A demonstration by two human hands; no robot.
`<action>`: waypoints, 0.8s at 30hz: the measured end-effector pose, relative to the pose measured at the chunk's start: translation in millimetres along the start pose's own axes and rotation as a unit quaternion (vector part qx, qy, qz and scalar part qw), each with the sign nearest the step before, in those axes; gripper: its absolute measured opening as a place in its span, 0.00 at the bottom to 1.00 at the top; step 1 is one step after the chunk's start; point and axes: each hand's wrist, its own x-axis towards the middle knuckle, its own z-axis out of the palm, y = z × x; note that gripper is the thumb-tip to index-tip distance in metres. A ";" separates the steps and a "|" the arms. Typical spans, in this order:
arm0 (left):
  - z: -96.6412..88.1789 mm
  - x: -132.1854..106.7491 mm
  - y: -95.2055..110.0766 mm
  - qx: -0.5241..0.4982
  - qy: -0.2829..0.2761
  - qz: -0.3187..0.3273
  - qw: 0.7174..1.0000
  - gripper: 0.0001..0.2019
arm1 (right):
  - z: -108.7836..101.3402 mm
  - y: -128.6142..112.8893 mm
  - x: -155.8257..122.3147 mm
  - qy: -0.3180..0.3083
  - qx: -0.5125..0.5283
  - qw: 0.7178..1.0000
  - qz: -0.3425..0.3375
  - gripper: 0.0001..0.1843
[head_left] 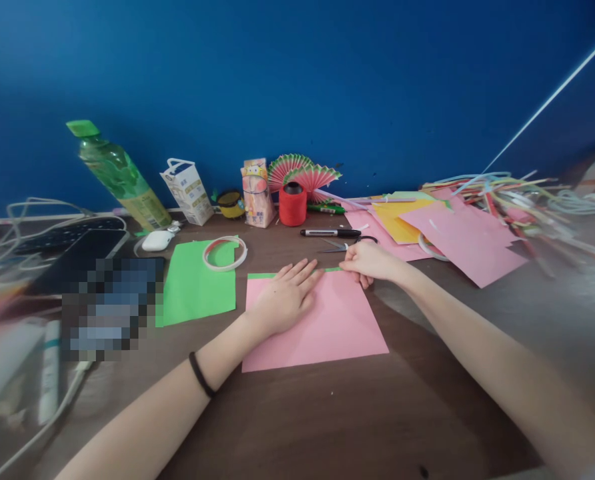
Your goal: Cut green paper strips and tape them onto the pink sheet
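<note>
A pink sheet of paper lies on the dark table, with a narrow green paper strip showing along its far edge. My left hand rests flat on the sheet, fingers stretched toward that edge. At the sheet's far right corner, my right hand is closed in a pinch, its fingertips touching the end of the green strip. What those fingers hold, if anything, is hidden. Just beyond it are scissors and a black marker.
To the left, a tape roll lies on green paper. Behind stand a green bottle, a carton, a red thread spool and a pleated paper fan. Pink sheets and a phone flank the work area.
</note>
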 end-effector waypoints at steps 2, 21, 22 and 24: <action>-0.2 -0.1 0.0 -0.001 0.000 0.000 1.000 0.24 | -0.3 0.2 -0.2 -0.001 0.005 1.000 0.002 0.10; -2.9 -0.3 2.1 0.003 -0.001 -0.003 1.000 0.24 | -0.4 1.8 -1.5 -0.006 0.007 1.000 -0.004 0.08; -3.4 -0.3 2.4 0.003 -0.005 -0.004 1.000 0.24 | -0.2 2.1 -1.2 -0.006 0.007 1.000 -0.004 0.08; -4.4 -0.3 3.1 0.002 -0.009 -0.005 1.000 0.24 | 0.2 2.7 -0.4 -0.005 0.006 1.000 -0.004 0.09</action>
